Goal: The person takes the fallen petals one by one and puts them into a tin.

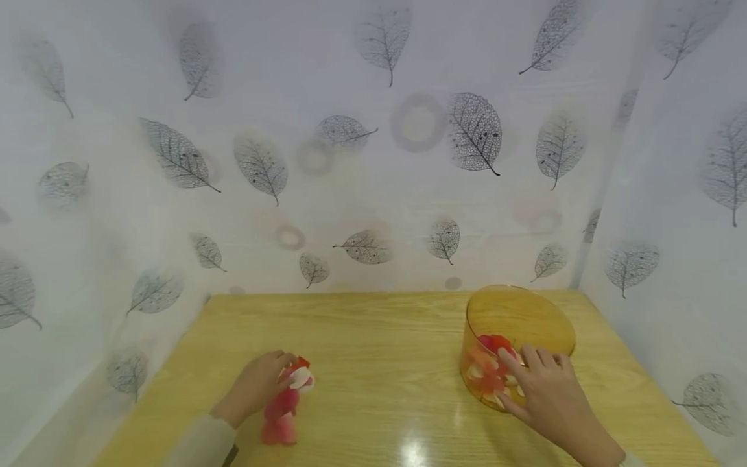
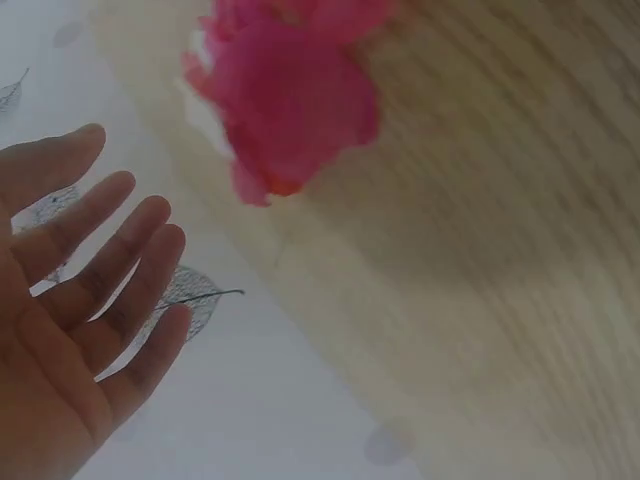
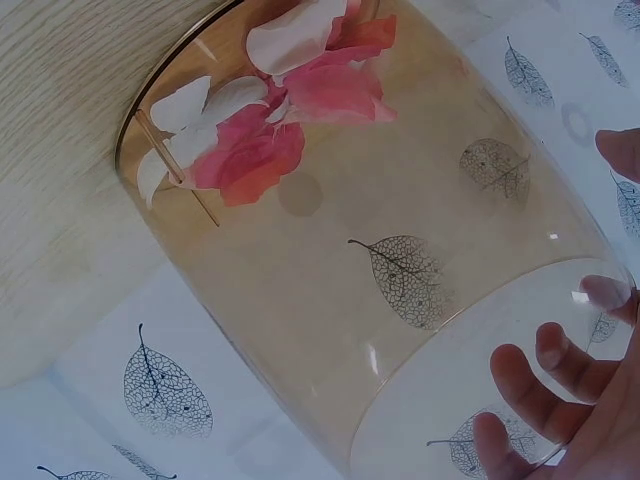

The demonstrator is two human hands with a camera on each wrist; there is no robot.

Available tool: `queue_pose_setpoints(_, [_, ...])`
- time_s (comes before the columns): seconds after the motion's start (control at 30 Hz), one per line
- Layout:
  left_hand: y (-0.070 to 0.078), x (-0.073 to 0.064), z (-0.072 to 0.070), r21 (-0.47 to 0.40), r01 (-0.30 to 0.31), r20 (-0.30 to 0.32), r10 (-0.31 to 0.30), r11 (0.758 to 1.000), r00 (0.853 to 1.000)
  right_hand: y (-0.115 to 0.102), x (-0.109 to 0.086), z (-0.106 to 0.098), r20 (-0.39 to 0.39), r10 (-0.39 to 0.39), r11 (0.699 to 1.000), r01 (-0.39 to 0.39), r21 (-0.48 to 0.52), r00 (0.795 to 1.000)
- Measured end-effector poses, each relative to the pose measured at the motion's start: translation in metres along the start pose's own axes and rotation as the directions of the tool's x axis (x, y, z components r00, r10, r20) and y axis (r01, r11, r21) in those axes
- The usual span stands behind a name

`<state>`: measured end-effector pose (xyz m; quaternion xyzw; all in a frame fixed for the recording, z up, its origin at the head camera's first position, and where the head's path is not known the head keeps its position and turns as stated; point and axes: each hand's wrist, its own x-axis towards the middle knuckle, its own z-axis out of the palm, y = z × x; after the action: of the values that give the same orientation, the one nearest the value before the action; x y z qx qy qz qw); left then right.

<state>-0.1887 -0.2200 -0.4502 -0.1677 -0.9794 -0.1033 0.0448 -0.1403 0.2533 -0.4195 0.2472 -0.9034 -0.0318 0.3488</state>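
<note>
A loose row of pink, red and white flower petals lies on the table at the left. My left hand is just over its left side; in the left wrist view the fingers are spread and the palm holds nothing. At the right stands an amber see-through vase with a slanted rim. Inside, pink, orange and white petals rest at the bottom. My right hand is at the vase's near right side, fingers loosely bent and apart by the rim, with nothing held between them.
The light wood table bears both the petals and the vase. White walls with a leaf print enclose it at the back and on both sides.
</note>
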Motion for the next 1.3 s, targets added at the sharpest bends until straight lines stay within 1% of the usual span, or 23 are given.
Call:
queue_pose_setpoints(0.03, [-0.002,0.0,0.004,0.008,-0.005,0.01,0.005,1.0,1.0,0.0,0.0,0.0,-0.002,-0.001,1.0,0.001,0.001,1.0])
queue_pose_setpoints(0.1, [-0.005,0.001,0.01,0.018,-0.035,0.011,0.035,0.999,0.999,0.0,0.0,-0.001,-0.003,-0.001,1.0,0.001,0.0,1.0])
queue_pose_setpoints(0.2, [-0.008,0.002,0.017,0.02,-0.097,-0.013,0.098,0.995,0.995,0.0,0.0,-0.001,-0.005,0.0,1.0,0.0,0.005,1.0])
queue_pose_setpoints(0.27, [-0.009,0.004,0.02,0.015,-0.127,-0.027,0.127,0.992,0.992,0.0,0.0,-0.001,-0.004,0.001,1.0,-0.001,0.003,1.0])
queue_pose_setpoints(0.37, [-0.011,0.007,0.025,0.025,-0.137,-0.01,0.137,0.99,0.991,0.0,0.0,-0.001,-0.005,0.002,1.0,-0.002,0.006,1.0])
queue_pose_setpoints(0.47, [-0.01,0.01,0.029,0.042,-0.105,0.023,0.104,0.994,0.994,0.0,0.0,0.0,-0.001,0.006,1.0,-0.006,0.007,1.0])
queue_pose_setpoints(0.53, [-0.009,0.011,0.03,0.038,-0.071,0.035,0.07,0.997,0.997,0.0,-0.001,0.0,0.002,0.009,1.0,-0.009,0.007,1.0])
queue_pose_setpoints(0.67, [-0.005,0.013,0.029,-0.003,0.0,0.034,0.001,1.0,0.999,0.0,-0.001,0.0,0.007,0.015,1.0,-0.015,0.01,1.0])
queue_pose_setpoints(0.77, [-0.003,0.014,0.026,-0.033,0.03,0.043,-0.029,0.999,0.999,0.0,-0.001,0.0,0.01,0.016,1.0,-0.016,0.008,1.0])
queue_pose_setpoints(0.9, [-0.003,0.013,0.022,-0.062,0.032,0.053,-0.029,0.998,0.998,0.0,0.0,0.0,0.001,0.012,1.0,-0.012,0.008,1.0])
queue_pose_setpoints(1.03, [-0.005,0.012,0.02,-0.098,0.053,0.09,-0.044,0.994,0.995,0.0,0.0,0.0,-0.011,0.006,1.0,-0.006,0.012,1.0])
queue_pose_setpoints(1.13, [-0.005,0.013,0.019,-0.103,0.068,0.108,-0.057,0.992,0.993,0.001,0.0,0.001,-0.013,0.004,1.0,-0.003,0.009,1.0])
queue_pose_setpoints(1.2, [-0.005,0.013,0.018,-0.098,0.068,0.101,-0.058,0.993,0.993,0.001,0.0,0.001,-0.014,0.004,1.0,-0.004,0.01,1.0])
queue_pose_setpoints(1.3, [-0.005,0.014,0.019,-0.075,0.055,0.067,-0.05,0.996,0.997,0.001,0.0,0.001,-0.012,0.002,1.0,-0.002,0.007,1.0])
